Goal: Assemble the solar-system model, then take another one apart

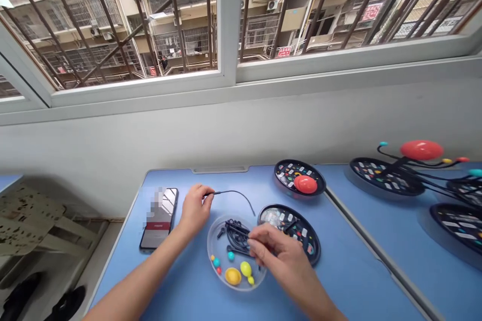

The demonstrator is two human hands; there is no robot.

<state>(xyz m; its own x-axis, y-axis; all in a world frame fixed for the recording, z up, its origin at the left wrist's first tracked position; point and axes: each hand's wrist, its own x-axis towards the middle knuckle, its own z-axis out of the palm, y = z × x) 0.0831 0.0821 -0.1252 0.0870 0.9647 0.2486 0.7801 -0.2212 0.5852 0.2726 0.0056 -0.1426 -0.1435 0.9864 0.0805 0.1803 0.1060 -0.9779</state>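
Observation:
My left hand (195,206) pinches one end of a thin curved black rod (237,193) and holds it just above the blue table (181,281). My right hand (276,256) reaches into a clear round dish (216,243), fingers closed among a tangle of black rods (236,234). The dish also holds small coloured balls: a yellow-orange one (232,276), a yellow-green one (245,268), teal ones and a red one. A black round base (301,233) with coloured marks lies right beside the dish, partly under my right hand.
A phone (159,217) lies left of my left hand. A second black base with a red ball (304,183) sits farther back. On the neighbouring table to the right stands an assembled model with a big red ball (420,149) and more black bases. A grey wall and barred window rise behind.

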